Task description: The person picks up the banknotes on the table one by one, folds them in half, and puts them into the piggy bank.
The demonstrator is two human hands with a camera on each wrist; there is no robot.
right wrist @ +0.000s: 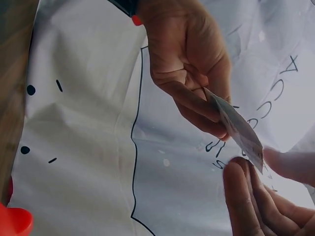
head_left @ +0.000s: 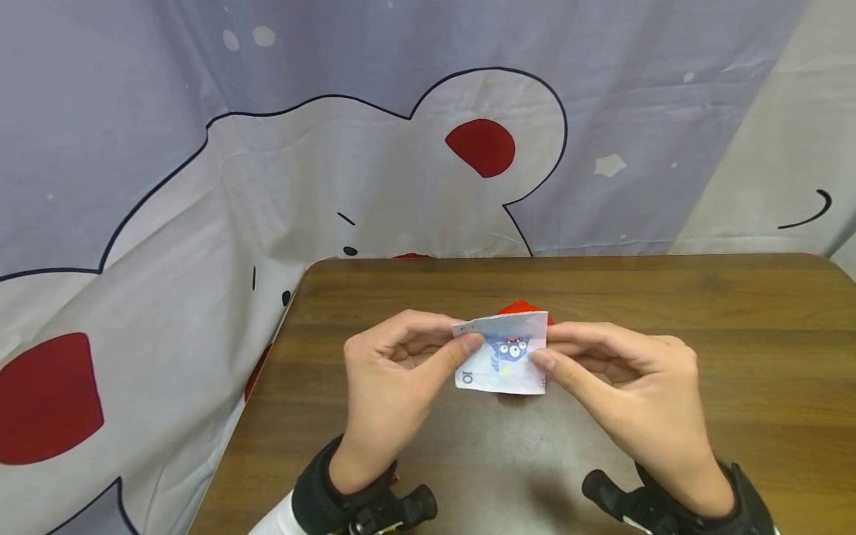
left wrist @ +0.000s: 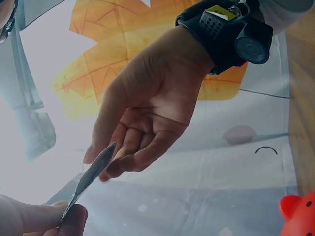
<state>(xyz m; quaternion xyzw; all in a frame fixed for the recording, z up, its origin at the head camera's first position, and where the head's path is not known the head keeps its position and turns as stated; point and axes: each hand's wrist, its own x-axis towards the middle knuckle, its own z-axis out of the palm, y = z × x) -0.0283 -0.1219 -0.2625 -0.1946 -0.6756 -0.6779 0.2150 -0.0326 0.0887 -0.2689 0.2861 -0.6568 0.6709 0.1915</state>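
Observation:
A small paper note (head_left: pixel 504 375), pale blue and pink like a play banknote, carries a blue cartoon creature and a "10" at its lower left corner. My left hand (head_left: pixel 394 383) pinches its left side, thumb on the printed face and fingers behind. On the right side, my right hand (head_left: pixel 638 383) pinches it the same way. The paper is held above the table, and it looks slightly bowed edge-on in the left wrist view. Behind it, mostly hidden in the head view, stands a red toy (head_left: pixel 520 306); its rounded ear and dark dots show in the left wrist view.
A brown wooden table (head_left: pixel 756 357) spreads under both hands. Beyond its far and left edges hangs a printed cloth (head_left: pixel 321 171) with cartoon outlines and red patches. Black straps with small cameras (head_left: pixel 417 505) sit on both wrists.

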